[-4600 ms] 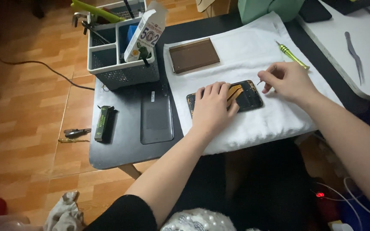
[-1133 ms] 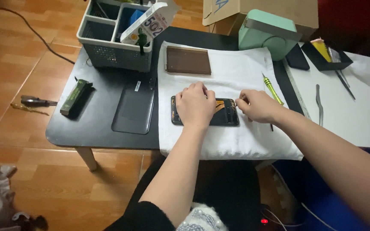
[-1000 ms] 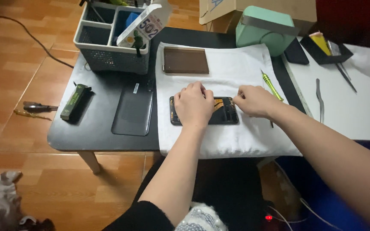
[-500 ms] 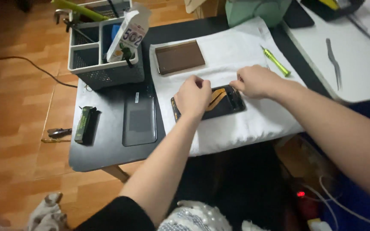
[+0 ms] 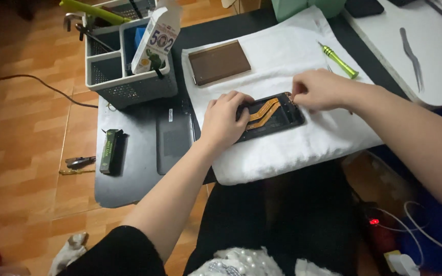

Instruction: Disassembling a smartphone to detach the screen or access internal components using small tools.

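Right, my left hand [image 5: 224, 121] is pressed down on the near-left end of the opened phone [image 5: 269, 116], fingers curled over its edge and pinning it flat against the white towel [image 5: 292, 148]. The phone lies at a slant in the middle of that towel, its insides facing up, with orange flex ribbons [image 5: 263, 112] running across the dark body. My right hand [image 5: 319, 90] sits at the far-right corner of the phone, fingertips pinched together right on that corner; whether they grip a tool or a small part, I cannot tell from here. So the phone sits squarely between my two hands, left one covering one end, right one touching the other.

Farther along the towel, to the left, lies a brown rectangular panel [image 5: 219, 62], well apart from my hands. Just beyond my right hand rests a green screwdriver [image 5: 337, 61], at the towel's far edge. Left of the towel, on the dark tabletop [image 5: 129, 189], a dark flat phone panel [image 5: 174, 140] lies just beside the cloth, and a small green-and-black lighter-shaped thing [image 5: 110, 151] sits near the table's left edge. A grey organiser basket [image 5: 129, 76] stands at the far-left corner, holding a white carton and tools. Metal tweezers [image 5: 411, 56] lie on the white surface at far right.
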